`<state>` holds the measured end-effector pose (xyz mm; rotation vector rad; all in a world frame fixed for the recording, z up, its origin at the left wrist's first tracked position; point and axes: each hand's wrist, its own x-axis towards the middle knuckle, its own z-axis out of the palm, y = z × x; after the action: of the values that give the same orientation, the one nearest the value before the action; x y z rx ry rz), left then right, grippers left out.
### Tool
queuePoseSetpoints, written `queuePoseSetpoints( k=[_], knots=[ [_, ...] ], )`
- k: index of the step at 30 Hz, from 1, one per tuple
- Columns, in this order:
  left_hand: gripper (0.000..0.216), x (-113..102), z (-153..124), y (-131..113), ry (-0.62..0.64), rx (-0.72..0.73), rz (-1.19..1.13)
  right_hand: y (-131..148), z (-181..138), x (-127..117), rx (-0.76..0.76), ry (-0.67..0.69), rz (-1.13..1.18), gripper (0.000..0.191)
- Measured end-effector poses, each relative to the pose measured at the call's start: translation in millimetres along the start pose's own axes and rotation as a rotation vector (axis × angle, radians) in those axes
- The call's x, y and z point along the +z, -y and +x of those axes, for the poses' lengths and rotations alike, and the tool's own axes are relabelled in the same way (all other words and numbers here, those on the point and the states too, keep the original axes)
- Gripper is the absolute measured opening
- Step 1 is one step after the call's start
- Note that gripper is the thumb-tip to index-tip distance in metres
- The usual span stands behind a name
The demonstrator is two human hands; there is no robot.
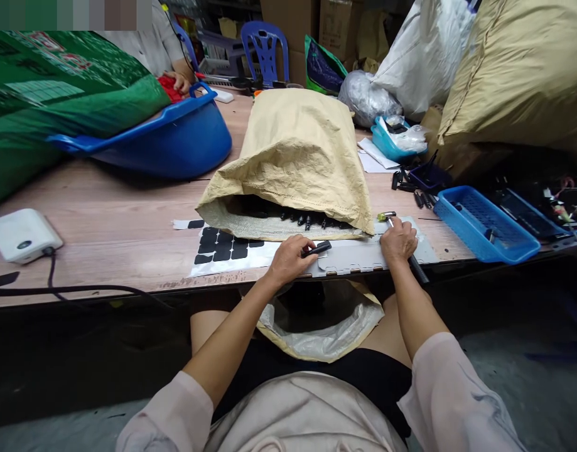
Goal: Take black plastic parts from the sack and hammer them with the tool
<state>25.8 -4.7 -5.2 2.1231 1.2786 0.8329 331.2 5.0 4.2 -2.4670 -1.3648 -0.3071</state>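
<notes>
My left hand [292,258] pinches a small black elongated plastic piece [318,250] over a grey-white strip [351,254] along the table's front edge. In my right hand [399,240] is a small hammer [418,270], its dark handle pointing back toward me and its yellow-tipped head beyond my fingers. Just beyond both hands, a tan woven sack [307,150] lies with its mouth facing me, and several black pieces [307,222] show inside. A sheet of black stickers [222,246] lies left of my left hand. Below the table edge, another open sack [326,348] sits between my legs.
At left stand a blue basin [175,147], a big green bag [71,94] and a white device [23,235] with a cable. On the right are a blue basket [486,226], loose black parts [424,199] and a large tan sack [518,75]. Another person's hand [177,81] shows behind the basin.
</notes>
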Motion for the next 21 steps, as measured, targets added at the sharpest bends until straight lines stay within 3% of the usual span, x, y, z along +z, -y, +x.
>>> queuePoseSetpoints(
  k=[4, 9, 12, 14, 16, 21],
  knots=[
    [0.013, 14, 4, 0, 0.006, 0.008, 0.061, 1, -1, -3, 0.023, 0.015, 0.017, 0.041],
    [0.014, 14, 7, 3, 0.0, -0.002, 0.066, -3, 5, -8, 0.04, 0.06, 0.093, 0.041],
    [0.012, 15, 6, 2, -0.01, -0.015, 0.037, -1, 1, -25, 0.035, -0.028, 0.193, 0.043],
    [0.011, 15, 5, 3, -0.04, -0.027, 0.005, 7, -13, -42, -0.041, -0.134, 0.312, 0.046],
    [0.01, 16, 4, 4, -0.083, -0.052, -0.013, 19, -34, -58, -0.157, -0.147, 0.481, 0.047],
    [0.011, 17, 4, 4, -0.106, -0.093, -0.014, 51, -90, -66, -0.476, 0.092, 0.802, 0.04]
  ],
)
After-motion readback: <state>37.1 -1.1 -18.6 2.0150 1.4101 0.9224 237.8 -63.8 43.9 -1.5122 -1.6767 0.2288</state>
